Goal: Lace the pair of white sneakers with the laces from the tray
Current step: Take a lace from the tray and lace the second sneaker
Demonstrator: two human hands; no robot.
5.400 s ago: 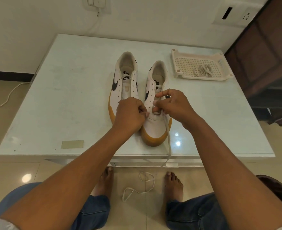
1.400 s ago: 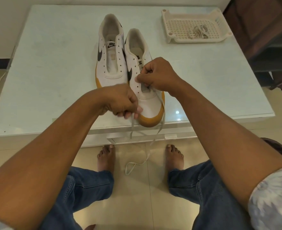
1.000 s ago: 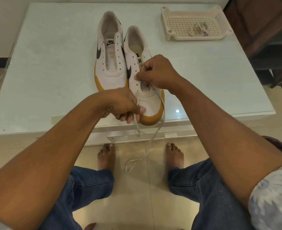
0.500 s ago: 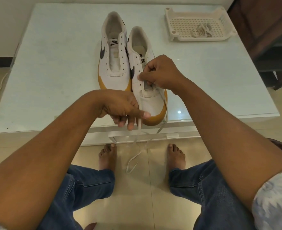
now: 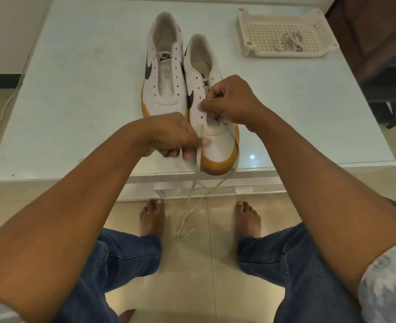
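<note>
lace: I'm threading it through the low eyelets of the near sneaker; both tails are hanging past its toe toward the floor.
left hand: pinching one tail just left of that toe.
right hand: fingers curled, pinching lace at its eyelets.
handling: judging it light, limp, flat (gripping near the tip, it won't push).
spare lace: lying in the tray, well beyond that sneaker.
</note>
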